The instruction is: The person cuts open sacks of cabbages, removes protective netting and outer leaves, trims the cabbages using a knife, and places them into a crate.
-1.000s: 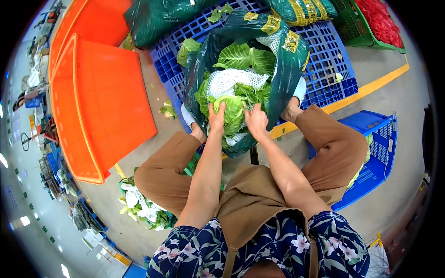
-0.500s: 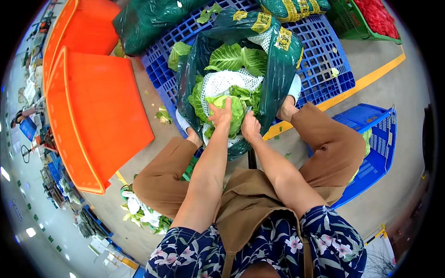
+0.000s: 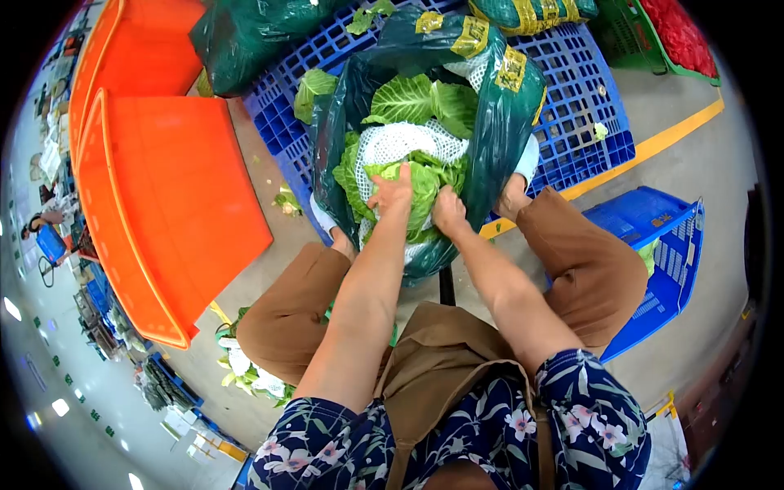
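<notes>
A pale green cabbage (image 3: 425,196) lies in a dark green plastic bag (image 3: 510,122) that gapes between my feet. My left hand (image 3: 394,194) grips the cabbage from its left side, thumb and fingers spread around it. Against its right edge, my right hand (image 3: 449,212) is closed in a fist; whatever is inside the fingers is hidden. White netting (image 3: 392,145) is bunched just behind the cabbage. Large loose outer leaves (image 3: 404,100) rest at the back of the bag's mouth.
Under the bag is a blue plastic pallet (image 3: 567,90). Orange bins (image 3: 175,204) stand at left, a tipped blue crate (image 3: 661,269) at right. Behind are a filled green bag (image 3: 253,41) and a green crate (image 3: 629,45) with red contents. Leaf trimmings (image 3: 253,371) lie beside my left leg.
My right fist has shifted slightly right and up along the cabbage's edge. My left hand keeps its grip, and the cabbage appears slightly turned. The whole view has shifted a little.
</notes>
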`<state>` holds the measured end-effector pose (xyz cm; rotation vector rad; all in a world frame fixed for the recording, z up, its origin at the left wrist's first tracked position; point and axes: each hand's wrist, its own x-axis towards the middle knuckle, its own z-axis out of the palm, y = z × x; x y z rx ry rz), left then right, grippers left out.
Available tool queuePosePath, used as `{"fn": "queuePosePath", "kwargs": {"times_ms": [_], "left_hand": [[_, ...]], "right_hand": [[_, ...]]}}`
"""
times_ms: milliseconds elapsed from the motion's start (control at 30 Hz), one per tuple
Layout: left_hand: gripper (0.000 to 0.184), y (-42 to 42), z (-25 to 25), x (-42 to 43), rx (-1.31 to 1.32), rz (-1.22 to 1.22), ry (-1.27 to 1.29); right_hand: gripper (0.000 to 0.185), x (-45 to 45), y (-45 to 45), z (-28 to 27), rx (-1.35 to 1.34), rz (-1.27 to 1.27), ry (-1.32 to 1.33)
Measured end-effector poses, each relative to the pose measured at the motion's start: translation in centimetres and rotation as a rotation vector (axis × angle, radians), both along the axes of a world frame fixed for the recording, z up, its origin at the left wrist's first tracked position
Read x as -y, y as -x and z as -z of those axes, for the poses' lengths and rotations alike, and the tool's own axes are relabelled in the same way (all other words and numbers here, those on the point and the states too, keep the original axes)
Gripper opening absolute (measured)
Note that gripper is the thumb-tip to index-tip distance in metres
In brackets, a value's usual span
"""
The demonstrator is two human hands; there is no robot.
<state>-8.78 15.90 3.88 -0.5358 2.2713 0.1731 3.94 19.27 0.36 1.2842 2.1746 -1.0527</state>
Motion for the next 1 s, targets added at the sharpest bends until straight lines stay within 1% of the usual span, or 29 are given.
{"fn": "queuePosePath", "kwargs": {"times_ms": [67, 100, 167, 200, 233, 267, 300, 333, 367, 400, 433, 467, 500, 533, 633, 667, 733, 767, 800, 867, 900, 933, 1000], "left_hand": [[0.105, 2.1, 2.8, 2.2, 0.034, -0.012, -0.126], [0.105, 3.1, 2.9, 2.6, 0.054, -0.006, -0.183], [0.105, 3.0, 3.9, 2.6, 0.033, 0.1, -0.152], [0.105, 2.9, 3.3, 2.3, 0.021, 0.151, -0.134], [0.103, 1.8, -0.3, 0.1, -0.003, -0.024, -0.06], [0.101, 1.6, 2.4, 2.3, 0.015, -0.06, -0.227], [0.098, 2.9, 7.3, 5.4, 0.013, -0.084, -0.406], [0.096, 4.8, 9.8, 7.2, 0.012, -0.104, -0.588], [0.084, 6.1, 8.6, 8.3, 0.214, -0.199, -0.672], [0.082, 6.8, 7.3, 9.1, 0.299, -0.239, -0.741], [0.08, 6.9, 6.0, 10.4, 0.39, -0.281, -0.804], [0.078, 6.7, 4.7, 11.5, 0.482, -0.319, -0.868], [0.078, 6.3, 3.6, 12.2, 0.431, -0.289, -0.83], [0.079, 5.9, 3.5, 12.6, 0.378, -0.293, -0.871], [0.079, 3.4, 3.2, 13.5, 0.212, -0.323, -0.981], [0.077, 2.7, 2.8, 13.0, 0.105, -0.279, -0.916], [0.074, 1.1, 0.0, 11.0, -0.109, -0.201, -0.786], [0.065, 0.5, 1.7, 11.5, -0.298, 0.016, -0.664], [0.054, -1.3, -0.3, 10.4, -0.435, 0.107, -0.498], [0.04, -6.2, -2.3, 10.0, -0.721, 0.389, -0.553], [0.037, -8.7, -2.7, 9.9, -0.802, 0.436, -0.567], [0.034, -10.8, -3.0, 9.8, -0.885, 0.485, -0.579], [0.027, -13.6, -4.6, 9.2, -0.686, 0.281, -0.847]], "right_hand": [[0.021, 1.6, 0.4, -2.0, 0.032, 0.069, 0.006], [0.026, 2.2, 0.0, -3.0, 0.054, 0.081, 0.075], [0.022, 3.1, -0.4, -1.7, 0.053, 0.067, -0.018], [0.021, 2.4, -0.3, -0.5, 0.021, 0.078, -0.044], [0.02, 1.2, 0.3, 0.4, 0.025, 0.024, -0.016], [0.019, 0.1, 0.6, 0.8, 0.023, -0.044, 0.012], [0.02, 0.2, 0.3, 1.6, -0.04, -0.052, 0.011], [0.02, -0.2, 0.8, 2.3, -0.016, -0.029, 0.026], [0.021, 0.0, 0.6, 2.9, 0.023, -0.009, 0.05], [0.021, -0.2, 0.2, 3.3, 0.065, 0.009, 0.069], [0.023, -0.7, -0.2, 3.1, 0.052, -0.015, 0.097], [0.02, -1.0, -0.6, 3.0, -0.001, 0.047, 0.1], [0.02, -1.3, -0.7, 2.3, 0.002, 0.02, 0.132], [0.021, -1.7, -0.9, 0.9, 0.006, -0.01, 0.164], [0.022, -0.7, -1.7, -3.9, -0.121, 0.114, 0.184], [0.03, 0.7, -1.6, -4.6, -0.118, 0.219, 0.098], [0.036, 2.3, -1.4, -6.7, -0.252, 0.461, 0.396], [0.047, 4.2, -1.8, -0.9, -0.344, 0.761, 0.612], [0.053, 3.7, -0.9, -2.9, -0.296, 1.047, 0.855], [0.056, 4.3, 0.5, -1.4, -0.533, 1.134, 1.01], [0.057, 4.0, 0.8, 0.5, -0.475, 1.113, 0.985], [0.059, 3.3, 1.4, -0.6, -0.566, 1.183, 1.106], [0.042, 2.7, 1.8, -2.0, -0.423, 1.01, 0.912]]}}
